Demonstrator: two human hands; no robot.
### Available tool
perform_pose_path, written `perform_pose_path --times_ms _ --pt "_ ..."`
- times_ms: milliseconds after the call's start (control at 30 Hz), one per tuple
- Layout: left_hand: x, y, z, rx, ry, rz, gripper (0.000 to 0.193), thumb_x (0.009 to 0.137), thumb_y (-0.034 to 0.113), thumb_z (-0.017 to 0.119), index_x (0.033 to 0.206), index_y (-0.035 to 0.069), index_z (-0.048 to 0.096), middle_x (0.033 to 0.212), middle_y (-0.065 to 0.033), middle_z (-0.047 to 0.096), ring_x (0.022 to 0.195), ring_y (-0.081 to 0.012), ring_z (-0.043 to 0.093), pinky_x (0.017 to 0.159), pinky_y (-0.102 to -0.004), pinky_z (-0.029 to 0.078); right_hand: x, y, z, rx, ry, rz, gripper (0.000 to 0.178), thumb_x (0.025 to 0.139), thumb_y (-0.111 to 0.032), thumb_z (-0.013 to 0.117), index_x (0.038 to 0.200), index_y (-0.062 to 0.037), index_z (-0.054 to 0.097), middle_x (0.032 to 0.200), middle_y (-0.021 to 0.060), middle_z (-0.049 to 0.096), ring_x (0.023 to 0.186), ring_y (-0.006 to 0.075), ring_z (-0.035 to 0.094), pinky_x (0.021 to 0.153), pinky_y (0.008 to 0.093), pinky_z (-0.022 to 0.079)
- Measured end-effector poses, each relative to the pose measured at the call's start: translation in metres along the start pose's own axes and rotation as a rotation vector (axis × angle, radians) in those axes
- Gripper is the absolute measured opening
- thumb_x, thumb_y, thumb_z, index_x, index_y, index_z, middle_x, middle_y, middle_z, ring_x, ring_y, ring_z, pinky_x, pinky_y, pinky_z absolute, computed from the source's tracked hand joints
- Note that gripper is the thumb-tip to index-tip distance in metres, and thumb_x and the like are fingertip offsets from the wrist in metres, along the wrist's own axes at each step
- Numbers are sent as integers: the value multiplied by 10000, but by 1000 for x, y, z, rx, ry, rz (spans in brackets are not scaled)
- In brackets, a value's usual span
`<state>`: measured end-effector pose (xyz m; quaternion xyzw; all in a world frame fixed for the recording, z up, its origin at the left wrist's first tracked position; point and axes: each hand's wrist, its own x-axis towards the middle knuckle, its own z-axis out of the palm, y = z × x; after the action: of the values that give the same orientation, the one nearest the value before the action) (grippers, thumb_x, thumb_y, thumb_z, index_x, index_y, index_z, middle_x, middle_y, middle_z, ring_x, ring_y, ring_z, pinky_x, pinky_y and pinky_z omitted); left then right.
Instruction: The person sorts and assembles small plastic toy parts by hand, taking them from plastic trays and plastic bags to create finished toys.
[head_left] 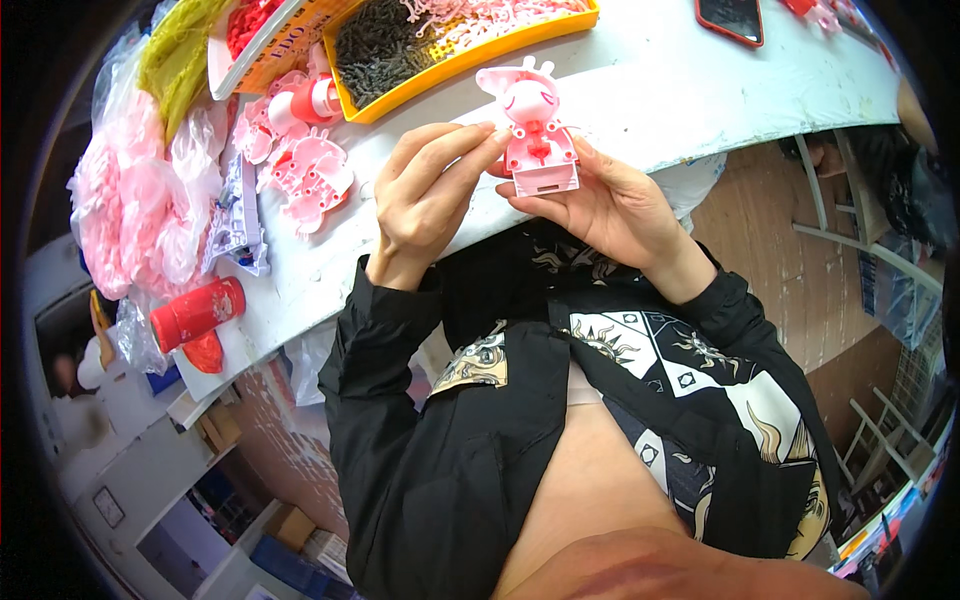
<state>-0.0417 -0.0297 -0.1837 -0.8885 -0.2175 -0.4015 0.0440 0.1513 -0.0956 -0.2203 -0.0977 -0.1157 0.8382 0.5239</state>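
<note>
A pink plastic toy figure shell [540, 150] is held upright above the near edge of the table, its hollow inner side with pegs and a red part facing me. My right hand [625, 205] grips its lower right side, with the thumb along the edge and the fingers beneath. My left hand [430, 185] is closed in a pinch at the toy's left side, close to its upper body. Whatever lies between those fingertips is too small or hidden to make out.
Beyond the toy stands a yellow tray [480, 62] of small black and pink parts. To the left lie pink shell pieces [310, 180], a pale purple plastic part [237, 220], a red bottle [198, 313] and bagged pink parts [140, 215]. A phone [732, 18] rests at the far right.
</note>
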Motion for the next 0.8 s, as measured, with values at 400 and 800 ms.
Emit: perform_pose_path --times_ms 400,800 --pt "-5 0 1 -3 -85 35 446 539 -5 672 982 11 715 949 -83 671 839 -231 644 723 -320 554 -2 -2 -5 78 -59 33 495 1035 -274 334 1395 59 269 1374 255 414 1261 411 454 1084 474 387" --pt "18 -37 -30 72 -58 -302 214 784 -36 685 976 52 712 929 -79 692 881 -206 640 797 -306 487 -4 -13 4 -1 -60 -62 530 1002 -252 442 1399 53 268 1377 293 397 1293 412 416 1105 476 360"
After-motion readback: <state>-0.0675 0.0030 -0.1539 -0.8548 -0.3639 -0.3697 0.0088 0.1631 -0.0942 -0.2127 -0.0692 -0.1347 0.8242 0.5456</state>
